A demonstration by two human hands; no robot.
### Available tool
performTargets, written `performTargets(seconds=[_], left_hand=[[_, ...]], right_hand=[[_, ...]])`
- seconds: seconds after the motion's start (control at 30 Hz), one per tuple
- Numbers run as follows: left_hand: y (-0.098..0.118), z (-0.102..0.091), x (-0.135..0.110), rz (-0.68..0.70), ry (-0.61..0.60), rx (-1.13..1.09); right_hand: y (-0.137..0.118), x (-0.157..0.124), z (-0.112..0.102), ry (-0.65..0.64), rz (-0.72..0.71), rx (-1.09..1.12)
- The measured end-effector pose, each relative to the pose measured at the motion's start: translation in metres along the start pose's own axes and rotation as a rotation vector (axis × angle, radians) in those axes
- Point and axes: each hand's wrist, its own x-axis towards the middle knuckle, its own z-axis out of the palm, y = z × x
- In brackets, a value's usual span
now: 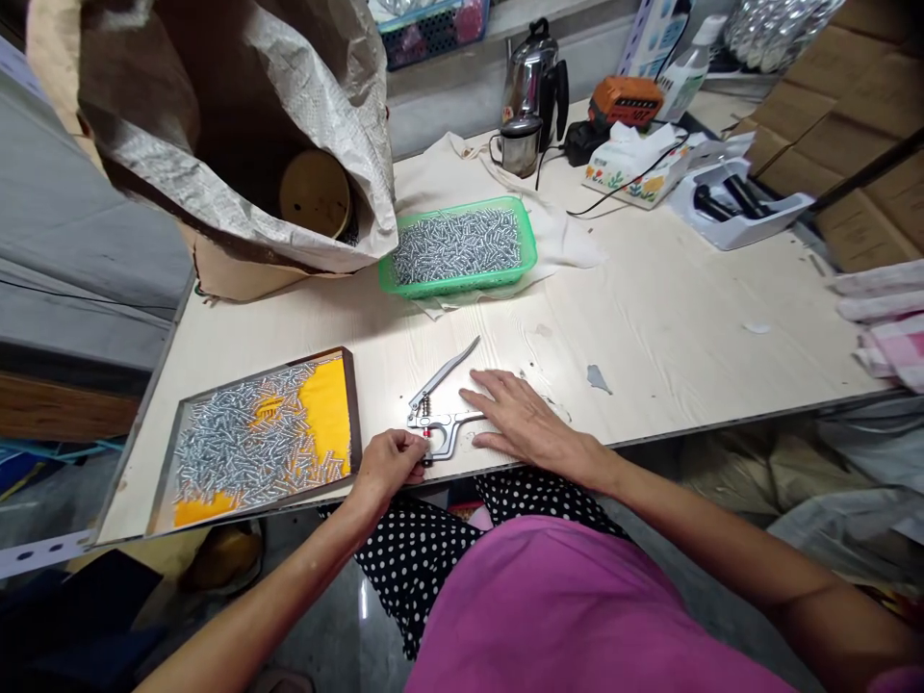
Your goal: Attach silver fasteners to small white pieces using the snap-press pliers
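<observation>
Snap-fastener pliers (449,423) lie on the table near its front edge, with the upper handle raised and a spring and a red bit at the jaw. My left hand (394,462) is closed in a pinch at the jaw end; whatever its fingertips hold is hidden. My right hand (530,423) rests with fingers spread over the end of the lower handle, gripping nothing. To the left, a shallow tray (352,404) with a yellow lining holds many small silver metal pins (242,443). Behind the pliers, a green basket (462,285) is full of similar pins.
A large woven sack (289,58) stands open at the back left with a round container (316,192) inside. A kettle (534,72), a metal cup (520,144), an orange battery (627,100), a tissue pack (628,173) and a white box (729,226) line the back.
</observation>
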Motion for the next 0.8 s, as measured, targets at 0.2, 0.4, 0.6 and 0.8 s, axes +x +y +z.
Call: performTargets(seconds=[0.2,0.4,0.6,0.8], left_hand=[[0.000,0.002,-0.002,0.007,0.010,0.008],[-0.001,0.003,-0.001,0.028,0.019,0.032],[-0.005,0.005,0.002,0.041,0.039,0.040],[-0.012,0.004,0.005,0.072,0.044,0.055]], right_hand=[[0.030,0.037,-0.015,-0.158,-0.148,-0.040],[0.050,0.063,-0.014,-0.233,-0.187,-0.071],[0.041,0.069,-0.023,-0.238,-0.205,-0.178],[0.028,0.061,-0.028,-0.251,-0.213,-0.274]])
